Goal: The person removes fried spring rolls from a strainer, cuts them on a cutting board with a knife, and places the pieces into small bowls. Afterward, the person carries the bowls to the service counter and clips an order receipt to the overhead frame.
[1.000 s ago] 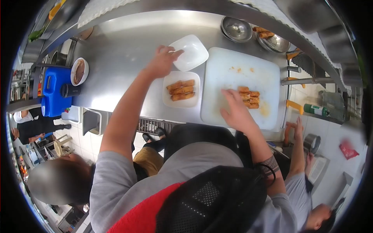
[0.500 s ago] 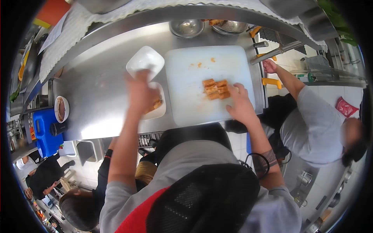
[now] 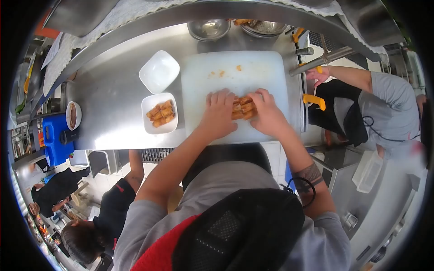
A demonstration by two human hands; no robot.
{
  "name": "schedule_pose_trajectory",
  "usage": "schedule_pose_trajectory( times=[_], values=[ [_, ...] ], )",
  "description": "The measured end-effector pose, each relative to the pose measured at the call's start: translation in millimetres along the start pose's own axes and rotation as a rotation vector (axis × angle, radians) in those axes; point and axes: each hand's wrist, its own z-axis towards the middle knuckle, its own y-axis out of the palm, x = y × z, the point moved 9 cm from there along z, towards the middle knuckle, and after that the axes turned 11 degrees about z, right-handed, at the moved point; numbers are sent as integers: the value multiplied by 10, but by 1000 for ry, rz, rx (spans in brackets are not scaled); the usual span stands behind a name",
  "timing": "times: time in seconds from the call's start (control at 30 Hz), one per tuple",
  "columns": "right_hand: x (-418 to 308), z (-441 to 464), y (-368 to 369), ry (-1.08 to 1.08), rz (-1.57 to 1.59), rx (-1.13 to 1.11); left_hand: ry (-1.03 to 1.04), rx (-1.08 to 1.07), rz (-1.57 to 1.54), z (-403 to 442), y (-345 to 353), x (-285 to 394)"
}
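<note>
Cut pieces of fried spring roll lie bunched on a white cutting board. My left hand presses against their left side, its fingers curved over the top. From the right, my right hand closes in on the same bunch, so the pieces are held between both hands. The palms and fingers hide part of the bunch. Left of the board, a square white bowl holds several more spring roll pieces. Another square white bowl stands just behind it.
Metal bowls stand at the back beneath a steel shelf. A small bowl of brown food and a blue jug are far left. Yellow-handled tools hang at the right edge, near a co-worker. Other people work at lower left.
My left hand has moved right, from over the white bowls to the spring rolls on the board. My right hand has shifted slightly left onto them. The co-worker at right has shifted position.
</note>
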Motion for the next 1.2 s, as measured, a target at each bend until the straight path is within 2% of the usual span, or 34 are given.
schedule_pose_trajectory(
  times=[0.07, 0.2, 0.3, 0.4, 0.47, 0.5, 0.57, 0.73, 0.8, 0.87, 0.9, 0.97, 1.03, 1.2],
  values=[
    [21, -85, -52, 50, 29, 63, -85, 78, 17, -72, -122, 30],
    [114, -126, 73, 48, 15, 7, -158, 16, 39, -162, 98, 57],
    [94, -181, 119, 31, -5, -10, -88, 95, 52, -230, 215, 141],
    [73, -217, 245, 18, 20, -67, -102, 66, -7, -286, 281, 133],
    [125, -224, 349, 85, -17, -95, -30, 10, -58, -281, 272, 209],
    [64, -205, 417, 56, -13, -116, -62, 19, -46, -304, 207, 155],
    [13, -181, 503, 74, -19, -154, 4, -67, -19, -334, 198, 173],
    [-522, 89, 785, -43, 26, -185, -39, -2, -4, -688, -130, -365],
    [-877, 355, 945, -98, 36, -188, -81, 8, 6, -886, -387, -694],
    [-1215, 668, 1233, -102, 0, -301, -178, 86, 64, -1097, -689, -1143],
    [-1324, 827, 1377, -105, -2, -301, -180, 89, 65, -1191, -767, -1343],
    [-1558, 1110, 1646, -242, 10, -280, -259, 82, 83, -1319, -880, -1782],
    [-1636, 1321, 1891, -262, -23, -297, -257, 78, 102, -1381, -874, -2078],
    [-1730, 1408, 1965, -202, -102, -339, -232, 40, 166, -1443, -896, -2195]
  ],
)
